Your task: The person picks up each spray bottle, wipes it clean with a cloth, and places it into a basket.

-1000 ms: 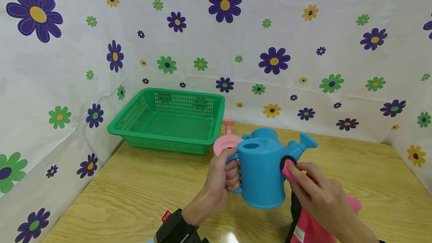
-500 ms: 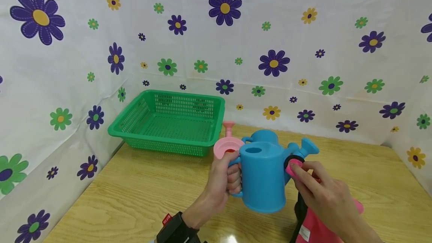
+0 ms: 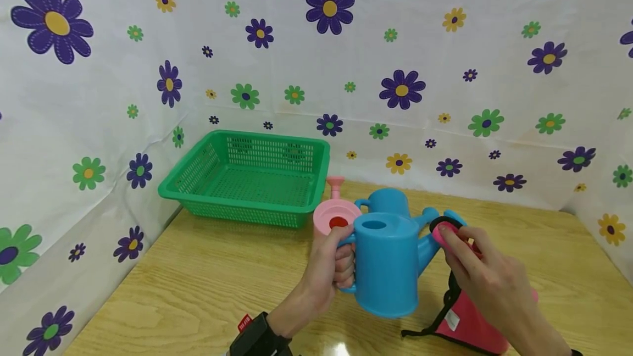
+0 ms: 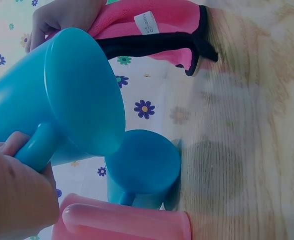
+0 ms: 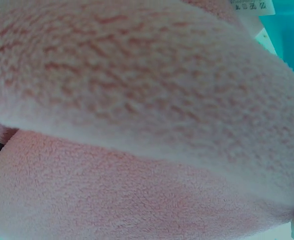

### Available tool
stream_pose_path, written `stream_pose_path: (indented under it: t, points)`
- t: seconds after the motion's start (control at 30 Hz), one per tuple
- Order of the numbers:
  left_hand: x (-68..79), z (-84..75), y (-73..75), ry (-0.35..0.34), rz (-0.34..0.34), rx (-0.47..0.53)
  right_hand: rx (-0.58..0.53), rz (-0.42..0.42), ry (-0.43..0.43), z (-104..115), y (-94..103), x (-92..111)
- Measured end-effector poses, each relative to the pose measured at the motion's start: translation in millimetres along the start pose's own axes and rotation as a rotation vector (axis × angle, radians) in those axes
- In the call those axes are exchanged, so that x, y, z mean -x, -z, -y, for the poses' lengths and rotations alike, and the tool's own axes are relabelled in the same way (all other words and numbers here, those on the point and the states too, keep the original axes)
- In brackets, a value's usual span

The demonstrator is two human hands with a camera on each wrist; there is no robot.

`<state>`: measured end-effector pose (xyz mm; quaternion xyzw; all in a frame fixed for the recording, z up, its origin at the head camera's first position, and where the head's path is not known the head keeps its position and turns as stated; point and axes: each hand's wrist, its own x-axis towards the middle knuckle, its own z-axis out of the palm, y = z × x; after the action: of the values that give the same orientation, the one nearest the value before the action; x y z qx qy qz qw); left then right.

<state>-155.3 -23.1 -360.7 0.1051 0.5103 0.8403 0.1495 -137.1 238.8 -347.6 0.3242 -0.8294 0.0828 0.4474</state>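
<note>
My left hand (image 3: 321, 271) grips the handle of a blue watering can (image 3: 386, 273), which it holds upright above the table. A pink cloth (image 3: 475, 326) with black edging and a white label hangs from my right hand (image 3: 494, 282), whose fingers pinch a bunched part against the can's spout near the sprinkler head. The cloth and fingers partly cover that head. In the left wrist view the can's base (image 4: 87, 95) faces the camera, with the cloth (image 4: 171, 20) beyond it. Fuzzy pink cloth (image 5: 137, 100) fills most of the right wrist view.
Behind the held can stand a second blue watering can (image 3: 389, 200) and a pink watering can (image 3: 327, 214). A green perforated basket (image 3: 237, 206) sits at the back left of the wooden table (image 3: 222, 268). Flower-printed sheeting (image 3: 296, 59) encloses the back and sides.
My right hand has slid the cloth outward along the spout, right and slightly up, from near the can's body to the sprinkler head. The held can has dropped slightly.
</note>
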Motion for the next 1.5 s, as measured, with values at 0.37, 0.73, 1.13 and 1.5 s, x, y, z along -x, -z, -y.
stream_pose_path:
  t: [0.37,0.73,1.13,1.5]
  points:
    - [1.1,-1.5,2.3,0.014,-0.013,-0.002,0.053,-0.042,-0.020,-3.7,3.0,1.4]
    - [1.1,-0.4,4.8,0.021,-0.022,0.035,0.053,-0.057,-0.058,-5.7,5.1,2.8]
    - [3.5,-0.2,8.1,0.060,-0.043,0.068,0.046,-0.124,-0.077,-7.3,1.4,-0.2]
    - [5.4,0.5,9.7,0.075,-0.043,0.059,-0.015,-0.164,-0.065,-3.6,-5.5,-3.6]
